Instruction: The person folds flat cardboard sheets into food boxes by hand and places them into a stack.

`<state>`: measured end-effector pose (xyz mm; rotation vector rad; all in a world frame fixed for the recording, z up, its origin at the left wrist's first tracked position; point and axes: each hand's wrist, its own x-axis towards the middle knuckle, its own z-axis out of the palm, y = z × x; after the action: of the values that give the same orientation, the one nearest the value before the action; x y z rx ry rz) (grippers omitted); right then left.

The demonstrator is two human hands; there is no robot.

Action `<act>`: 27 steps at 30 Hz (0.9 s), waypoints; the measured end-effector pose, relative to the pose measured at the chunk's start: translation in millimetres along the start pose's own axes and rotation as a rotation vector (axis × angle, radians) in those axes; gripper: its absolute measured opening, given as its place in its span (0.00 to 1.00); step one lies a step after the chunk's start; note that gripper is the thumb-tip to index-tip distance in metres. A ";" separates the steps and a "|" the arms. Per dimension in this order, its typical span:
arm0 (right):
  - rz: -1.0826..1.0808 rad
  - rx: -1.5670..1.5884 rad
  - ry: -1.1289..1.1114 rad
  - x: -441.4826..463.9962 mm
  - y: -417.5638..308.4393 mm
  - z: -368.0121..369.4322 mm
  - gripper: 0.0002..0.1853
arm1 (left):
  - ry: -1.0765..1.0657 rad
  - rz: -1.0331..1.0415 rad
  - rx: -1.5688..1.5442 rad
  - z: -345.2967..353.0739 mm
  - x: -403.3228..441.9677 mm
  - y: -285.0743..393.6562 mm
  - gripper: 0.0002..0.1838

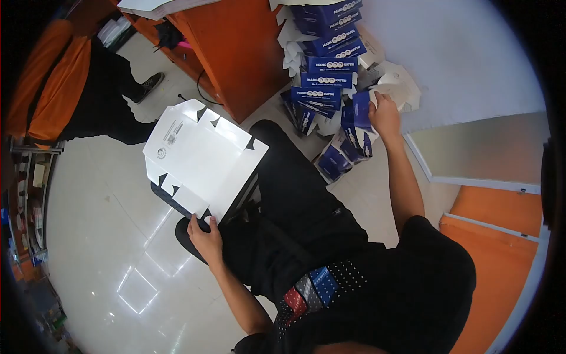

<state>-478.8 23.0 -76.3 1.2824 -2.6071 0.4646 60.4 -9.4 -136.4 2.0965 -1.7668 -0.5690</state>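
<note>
One hand at a flat carton, the other at the blue pile

A flat white carton (206,153), unfolded and printed at one end, lies left of centre in the frame, over the seated person's knee. A dark thing shows along its edges, too covered to name. The left hand (206,241) is at the carton's near edge, thumb and finger spread about a small flap; whether they pinch it cannot be told. The right hand (386,115) is well apart from the left, upper right of centre, with fingers bent against the blue and white cardboard pieces (361,109); how firmly they grip is hidden. Beside it, at the top of the frame, stands a leaning stack of blue boxes (332,64), near an orange bench (239,53). Another person (73,76), in an orange and black top, is at the upper left

The step in hand appears to be steadying the opened carton with the left hand while the right deals with a piece at the pile. As a judgement, the next move calls for a sure hold on a single piece, lifted clear without tipping the leaning stack, and the left hand kept on the carton so it does not slide off the knee
</note>
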 end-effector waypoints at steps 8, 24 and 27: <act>-0.163 0.664 -0.467 -46.3 -123.6 36.3 0.18 | 0.070 -0.226 -0.435 12.7 9.6 -14.2 0.32; -0.710 0.575 -0.541 -124.8 -277.5 119.5 0.25 | 0.195 0.159 -0.198 31.8 17.9 20.8 0.08; -0.849 0.364 -0.494 -143.4 -293.5 91.6 0.30 | 0.038 0.221 -0.086 46.1 18.6 20.6 0.20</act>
<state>-162.1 -73.7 -150.3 2.7089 -2.0084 0.5041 22.2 -31.3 -167.3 1.8129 -1.8857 -0.5283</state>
